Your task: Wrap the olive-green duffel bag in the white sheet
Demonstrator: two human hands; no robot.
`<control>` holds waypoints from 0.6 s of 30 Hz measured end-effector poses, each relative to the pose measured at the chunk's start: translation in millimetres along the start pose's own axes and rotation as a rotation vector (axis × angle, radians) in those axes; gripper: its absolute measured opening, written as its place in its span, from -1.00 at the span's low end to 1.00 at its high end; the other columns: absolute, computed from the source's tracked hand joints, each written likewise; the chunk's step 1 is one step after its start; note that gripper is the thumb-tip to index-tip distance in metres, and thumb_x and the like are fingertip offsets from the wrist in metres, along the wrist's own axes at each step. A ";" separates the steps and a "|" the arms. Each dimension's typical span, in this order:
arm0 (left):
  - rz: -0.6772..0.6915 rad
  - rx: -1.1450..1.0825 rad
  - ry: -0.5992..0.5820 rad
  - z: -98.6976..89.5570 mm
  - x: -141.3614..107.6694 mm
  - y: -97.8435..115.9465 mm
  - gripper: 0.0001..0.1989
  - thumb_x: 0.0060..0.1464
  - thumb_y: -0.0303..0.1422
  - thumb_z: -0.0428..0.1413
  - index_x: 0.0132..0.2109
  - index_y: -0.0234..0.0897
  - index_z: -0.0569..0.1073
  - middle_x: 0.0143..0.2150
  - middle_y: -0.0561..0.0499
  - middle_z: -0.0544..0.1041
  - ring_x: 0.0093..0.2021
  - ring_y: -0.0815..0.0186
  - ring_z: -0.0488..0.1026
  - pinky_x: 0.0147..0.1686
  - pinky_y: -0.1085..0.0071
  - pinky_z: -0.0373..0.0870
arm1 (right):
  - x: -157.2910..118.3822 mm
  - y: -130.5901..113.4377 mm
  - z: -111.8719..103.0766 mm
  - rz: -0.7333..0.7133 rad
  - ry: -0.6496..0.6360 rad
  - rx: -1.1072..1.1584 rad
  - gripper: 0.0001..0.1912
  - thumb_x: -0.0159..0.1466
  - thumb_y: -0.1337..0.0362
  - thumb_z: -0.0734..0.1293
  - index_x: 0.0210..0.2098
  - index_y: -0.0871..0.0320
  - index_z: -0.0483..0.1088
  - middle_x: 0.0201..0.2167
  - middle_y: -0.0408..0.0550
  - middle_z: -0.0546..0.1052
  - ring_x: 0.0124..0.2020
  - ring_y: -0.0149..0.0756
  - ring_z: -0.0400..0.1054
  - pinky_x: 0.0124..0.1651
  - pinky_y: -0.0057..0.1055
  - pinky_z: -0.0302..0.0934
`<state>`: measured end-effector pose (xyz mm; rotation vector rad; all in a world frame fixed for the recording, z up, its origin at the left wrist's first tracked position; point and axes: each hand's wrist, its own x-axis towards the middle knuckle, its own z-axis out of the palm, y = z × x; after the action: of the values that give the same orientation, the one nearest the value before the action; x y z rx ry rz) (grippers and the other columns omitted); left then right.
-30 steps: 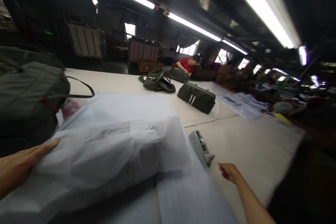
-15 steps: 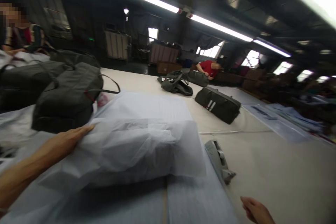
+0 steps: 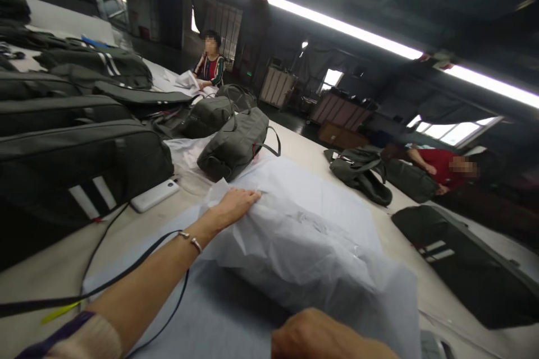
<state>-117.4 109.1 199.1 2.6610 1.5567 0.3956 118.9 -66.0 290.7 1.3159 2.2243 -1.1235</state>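
Note:
A bulky bundle covered by thin white wrapping sheet (image 3: 303, 247) lies in front of me on pale blue-white sheets (image 3: 219, 308). At the bundle's left end is my left hand (image 3: 236, 206), its fingers closed over the sheet's edge; a corner of the sheet sticks up behind it. My right hand (image 3: 328, 336) is at the bottom, close to the bundle's near side. It looks curled, its fingertips are hidden, and I cannot make out what it holds. Part of a grey tape dispenser (image 3: 435, 345) shows at the lower right.
Dark duffel bags crowd the left, one large bag (image 3: 143, 162) beside a white phone (image 3: 155, 195). Another bag (image 3: 240, 143) stands behind my left hand. A striped bag (image 3: 463, 263) lies right. A black cord crosses my left forearm. Two co-workers (image 3: 210, 70) (image 3: 442, 165) are across the table.
The view has swung left, bringing more bags and the phone in. My right hand has come from the table at right to the bundle's near side. The left hand stays on the bundle's left end.

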 end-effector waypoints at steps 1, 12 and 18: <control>-0.001 -0.001 -0.002 0.8 -0.2 0.5 -0.59 0.27 -0.48 -0.16 0.20 -0.12 0.28 0.06 -0.07 0.51 -0.03 0.19 0.49 -0.09 0.31 0.33 | 11.8 -12.3 -9.1 -0.028 -0.028 -0.070 -0.87 0.14 0.22 0.30 -0.32 -0.01 0.49 -0.45 -0.26 0.53 -0.48 -0.44 0.33 -0.50 -0.56 0.06; 0.001 -0.019 0.020 3.6 -3.2 4.6 -0.60 0.22 -0.54 -0.09 0.19 -0.26 0.26 0.03 -0.18 0.50 -0.09 0.11 0.50 -0.15 0.18 0.37 | 125.6 -16.5 -144.7 0.102 0.026 -0.387 -0.84 0.05 0.18 0.42 -0.38 0.09 0.52 -0.55 -0.23 0.47 -0.51 -0.42 0.29 -0.49 -0.51 0.06; 0.006 -0.047 0.012 1.7 -5.1 3.7 -0.63 0.24 -0.52 -0.09 0.17 -0.25 0.26 0.03 -0.19 0.49 -0.10 0.11 0.50 -0.16 0.16 0.37 | 139.4 -13.2 -154.0 0.144 -0.037 -0.385 -0.78 -0.02 0.12 0.46 -0.42 0.11 0.52 -0.59 -0.25 0.44 -0.54 -0.43 0.28 -0.52 -0.51 0.05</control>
<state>-116.1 103.1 197.0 2.6332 1.5237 0.4437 52.0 130.2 309.5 1.2524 2.1407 -0.6225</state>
